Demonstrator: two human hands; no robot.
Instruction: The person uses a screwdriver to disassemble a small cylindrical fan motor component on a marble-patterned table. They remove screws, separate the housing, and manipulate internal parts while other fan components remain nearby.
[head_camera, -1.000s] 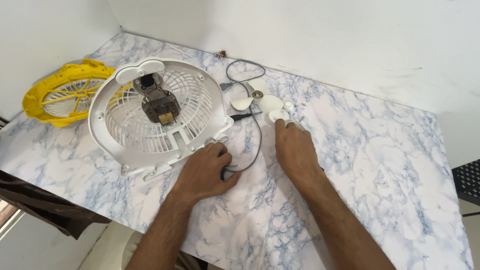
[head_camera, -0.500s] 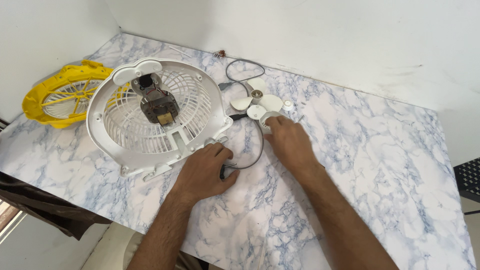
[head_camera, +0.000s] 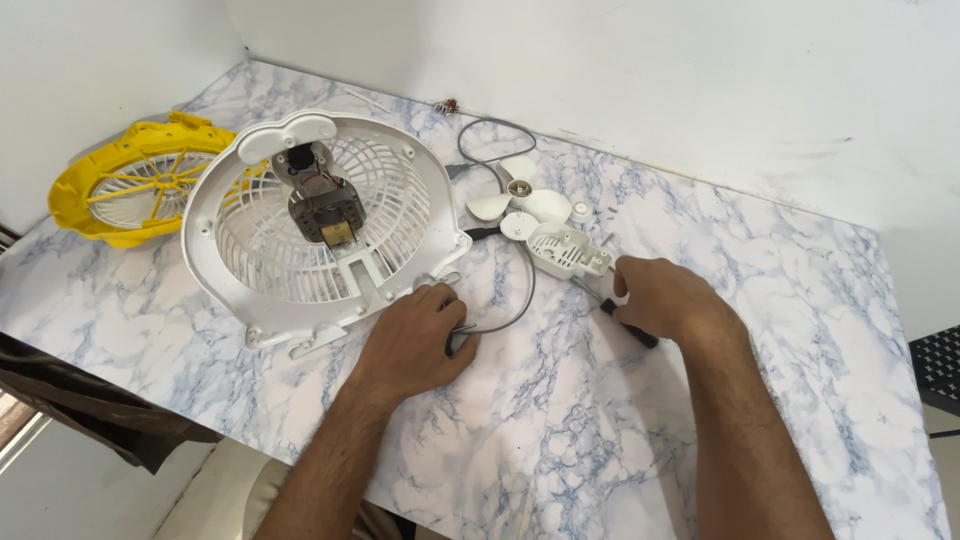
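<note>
White walls meet behind a marble-patterned desk (head_camera: 620, 440) veined in blue, which carries a dismantled fan. Toward the desk's far left corner lies a yellow fan grille (head_camera: 125, 180), and just beside it, partly overlapping its right side, rests a white rear fan housing (head_camera: 300, 225) with its motor (head_camera: 322, 210) exposed in the middle. Near the far edge, past the housing, sit a white fan blade (head_camera: 520, 200) and a small white plastic cover (head_camera: 567, 250), touching or nearly so. A grey cord (head_camera: 515, 300) loops from the back edge down toward the desk's middle.

The left hand (head_camera: 415, 340) lies palm down at the housing's lower rim, fingers curled loosely over the cord's end; whether they actually pinch it cannot be told. The right hand (head_camera: 670, 300) rests on the desk just right of the plastic cover, fingers folded around a screwdriver (head_camera: 628, 325) with a black handle, whose end pokes out beneath the hand while the thin shaft points up toward the cover. Both forearms reach in from the near edge.
</note>
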